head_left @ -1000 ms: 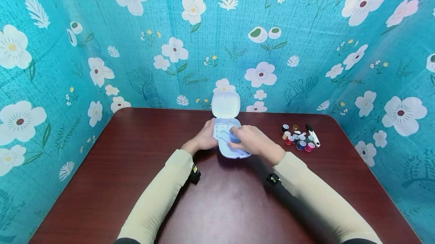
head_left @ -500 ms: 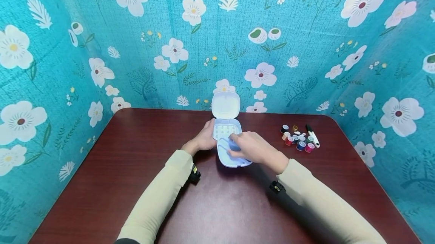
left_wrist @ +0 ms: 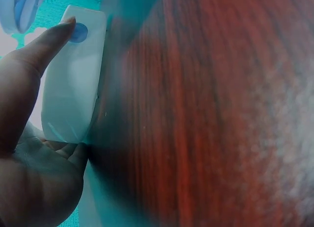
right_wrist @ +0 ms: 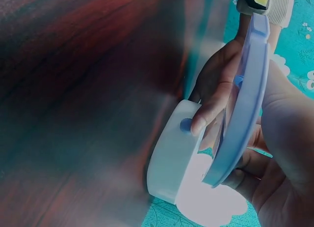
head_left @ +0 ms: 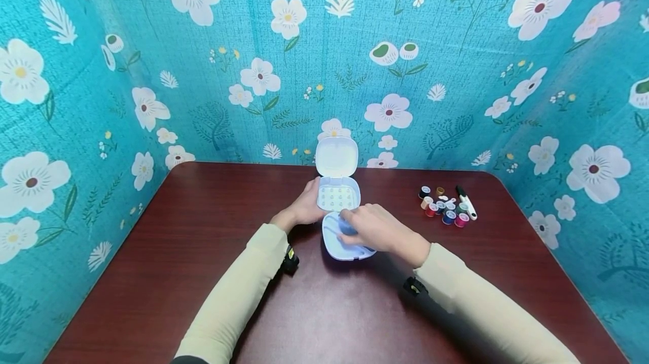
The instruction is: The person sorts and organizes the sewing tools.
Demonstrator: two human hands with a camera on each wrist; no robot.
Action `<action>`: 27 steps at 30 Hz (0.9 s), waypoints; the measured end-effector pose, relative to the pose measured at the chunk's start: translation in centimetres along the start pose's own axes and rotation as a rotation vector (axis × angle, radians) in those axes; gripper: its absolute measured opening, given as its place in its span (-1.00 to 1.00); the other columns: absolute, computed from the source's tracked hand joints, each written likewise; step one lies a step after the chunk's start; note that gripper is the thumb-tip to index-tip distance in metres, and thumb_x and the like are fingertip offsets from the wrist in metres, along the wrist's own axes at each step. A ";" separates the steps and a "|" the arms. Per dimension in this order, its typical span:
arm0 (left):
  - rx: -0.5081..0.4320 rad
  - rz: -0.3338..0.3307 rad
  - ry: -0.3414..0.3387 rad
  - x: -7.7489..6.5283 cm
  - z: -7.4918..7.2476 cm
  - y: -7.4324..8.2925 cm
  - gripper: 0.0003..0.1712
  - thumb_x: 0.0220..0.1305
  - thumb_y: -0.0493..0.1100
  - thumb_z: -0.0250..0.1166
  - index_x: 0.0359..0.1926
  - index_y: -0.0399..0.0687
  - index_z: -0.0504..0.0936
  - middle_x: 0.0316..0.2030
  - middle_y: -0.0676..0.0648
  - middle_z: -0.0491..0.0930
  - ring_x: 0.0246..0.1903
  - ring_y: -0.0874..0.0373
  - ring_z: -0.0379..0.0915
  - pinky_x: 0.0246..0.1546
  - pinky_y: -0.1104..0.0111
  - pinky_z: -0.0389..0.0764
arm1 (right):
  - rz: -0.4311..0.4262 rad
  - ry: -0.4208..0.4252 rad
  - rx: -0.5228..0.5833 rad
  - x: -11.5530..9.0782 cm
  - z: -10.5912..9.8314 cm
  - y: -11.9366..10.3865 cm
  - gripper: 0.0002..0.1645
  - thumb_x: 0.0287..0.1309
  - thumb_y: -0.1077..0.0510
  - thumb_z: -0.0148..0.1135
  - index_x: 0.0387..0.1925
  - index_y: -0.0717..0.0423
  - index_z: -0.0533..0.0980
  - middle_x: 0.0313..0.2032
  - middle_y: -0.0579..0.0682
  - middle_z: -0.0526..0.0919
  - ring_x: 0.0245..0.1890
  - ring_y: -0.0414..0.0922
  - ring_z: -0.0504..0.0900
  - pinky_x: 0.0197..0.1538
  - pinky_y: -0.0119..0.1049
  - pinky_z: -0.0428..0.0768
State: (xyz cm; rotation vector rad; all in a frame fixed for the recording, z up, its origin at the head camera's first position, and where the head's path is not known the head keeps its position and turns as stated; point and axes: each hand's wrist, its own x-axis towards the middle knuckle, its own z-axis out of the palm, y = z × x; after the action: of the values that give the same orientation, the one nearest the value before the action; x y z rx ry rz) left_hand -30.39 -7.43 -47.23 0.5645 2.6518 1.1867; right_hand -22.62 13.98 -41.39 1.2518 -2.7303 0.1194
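A pale storage box [head_left: 338, 198] stands near the table's back edge, its lid [head_left: 337, 156] raised behind it. Rows of small marks pattern its inside. My left hand [head_left: 303, 206] grips the box's left side; in the left wrist view, the thumb [left_wrist: 49, 42] lies by a round blue spot on its white wall. My right hand [head_left: 382, 229] pinches a pale lavender tray [head_left: 342, 251] by a blue part at its middle. The tray is in front of the box, overlapping its near edge in the head view. The right wrist view has the tray [right_wrist: 243, 114] tilted beside the box [right_wrist: 169, 158].
Several thread spools [head_left: 448, 217] in different colours cluster on the table [head_left: 243, 200] to the right. Beside them lies a slim black-and-white tool [head_left: 467, 203]. Flowered turquoise cloth [head_left: 304, 88] hangs behind the table and along both sides.
My right hand has drawn the tray off the box, toward me, uncovering more of the patterned inside. The left hand and box have stayed in place.
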 end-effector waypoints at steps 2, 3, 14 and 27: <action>0.005 0.006 0.003 0.1 0.0 0.0 0.28 0.15 0.01 0.52 0.61 -0.21 -0.16 0.52 -0.33 -0.01 0.47 -0.15 0.08 0.45 0.07 0.21 | 0.000 -0.004 -0.004 -0.1 0.0 -0.2 -0.58 0.26 -0.22 0.33 -0.27 0.06 0.57 -0.71 -0.25 0.31 -0.72 -0.25 0.30 -0.62 -0.36 0.29; 0.008 0.010 0.006 0.1 0.0 0.0 0.28 0.14 0.02 0.53 0.60 -0.22 -0.14 0.51 -0.33 0.00 0.45 -0.16 0.10 0.44 0.06 0.22 | 0.001 -0.011 -0.005 -0.2 0.1 -0.2 -0.56 0.27 -0.22 0.33 -0.22 0.07 0.59 -0.71 -0.25 0.31 -0.72 -0.25 0.30 -0.62 -0.37 0.28; -0.020 0.067 0.030 0.0 0.2 -0.3 0.32 -0.01 0.13 0.63 0.57 -0.15 0.00 0.43 -0.21 0.18 0.35 -0.09 0.16 0.34 0.01 0.33 | -0.027 -0.019 -0.013 -0.8 1.3 -1.1 -0.57 0.26 -0.22 0.34 -0.23 0.07 0.58 -0.70 -0.24 0.33 -0.71 -0.27 0.29 -0.63 -0.37 0.26; -0.021 0.075 0.048 -0.1 0.4 -0.2 0.33 -0.04 0.12 0.65 0.55 -0.17 0.01 0.42 -0.24 0.19 0.36 -0.11 0.17 0.36 0.03 0.31 | -0.002 -0.067 0.000 -1.1 3.0 -1.6 -0.60 0.24 -0.20 0.35 -0.36 0.04 0.52 -0.68 -0.24 0.35 -0.68 -0.26 0.31 -0.61 -0.35 0.28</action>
State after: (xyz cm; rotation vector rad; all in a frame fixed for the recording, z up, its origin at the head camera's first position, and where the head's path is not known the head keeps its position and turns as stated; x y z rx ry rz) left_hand -30.28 -7.33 -47.63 0.6448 2.6761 1.2623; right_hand -21.01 13.36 -44.50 1.2818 -2.7848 0.0793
